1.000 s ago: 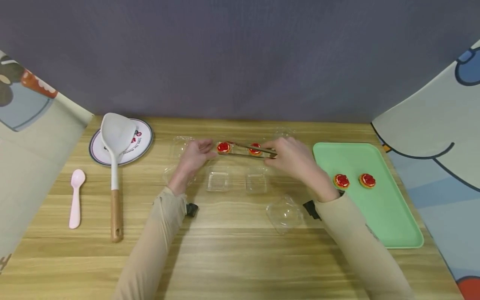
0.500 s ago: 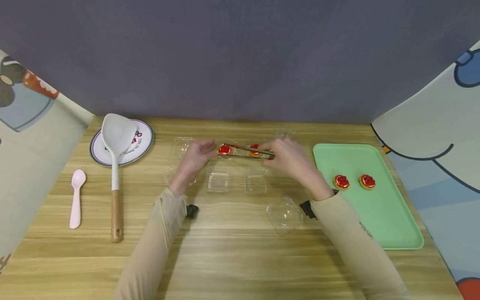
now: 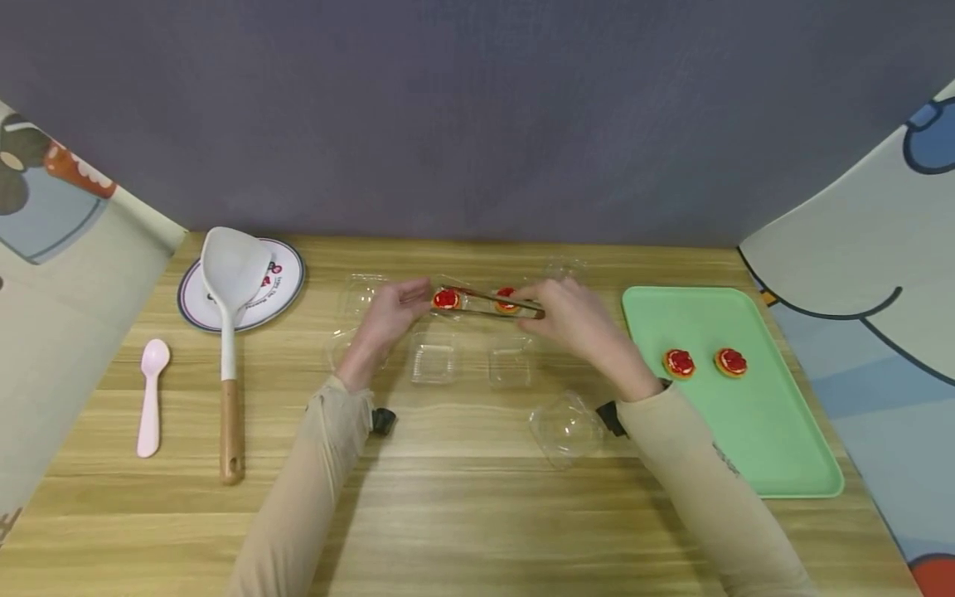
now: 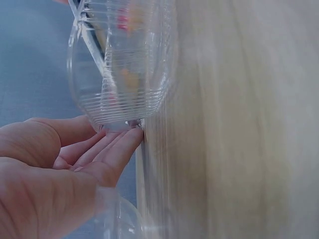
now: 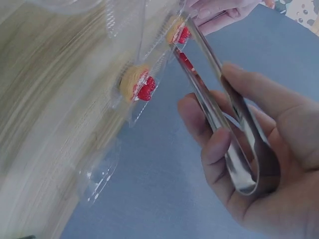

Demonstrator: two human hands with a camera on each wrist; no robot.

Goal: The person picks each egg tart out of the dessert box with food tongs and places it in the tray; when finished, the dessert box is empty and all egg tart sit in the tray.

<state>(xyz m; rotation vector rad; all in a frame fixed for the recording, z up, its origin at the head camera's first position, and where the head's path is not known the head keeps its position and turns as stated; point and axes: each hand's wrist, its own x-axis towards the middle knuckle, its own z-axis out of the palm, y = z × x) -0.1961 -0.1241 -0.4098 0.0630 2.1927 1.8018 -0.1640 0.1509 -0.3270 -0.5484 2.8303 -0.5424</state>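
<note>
My left hand (image 3: 390, 319) touches the left end of a clear plastic box with extended fingers and thumb; the box's ribbed wall (image 4: 132, 102) shows up close in the left wrist view. My right hand (image 3: 574, 319) holds metal tongs (image 5: 244, 129) between thumb and fingers. The tongs' arms reach left, their tips on either side of a small red-topped tart (image 3: 447, 299) in that box. Whether the tips press on it I cannot tell. Another red-topped tart (image 5: 137, 84) sits in clear plastic nearer my right hand, partly behind the tongs in the head view.
Two more tarts (image 3: 679, 363) lie on a green tray (image 3: 776, 448) at right. Clear plastic boxes (image 3: 434, 361) and a clear lid (image 3: 569, 427) stand nearer me. At left are a white turner (image 3: 235, 269) across a plate (image 3: 287, 282), and a pink spoon (image 3: 152, 406). A grey panel (image 3: 462, 124) rises behind.
The tongs have shifted slightly left and down, and the right hand moved a little with them. The left hand has stayed nearly in place at the box.
</note>
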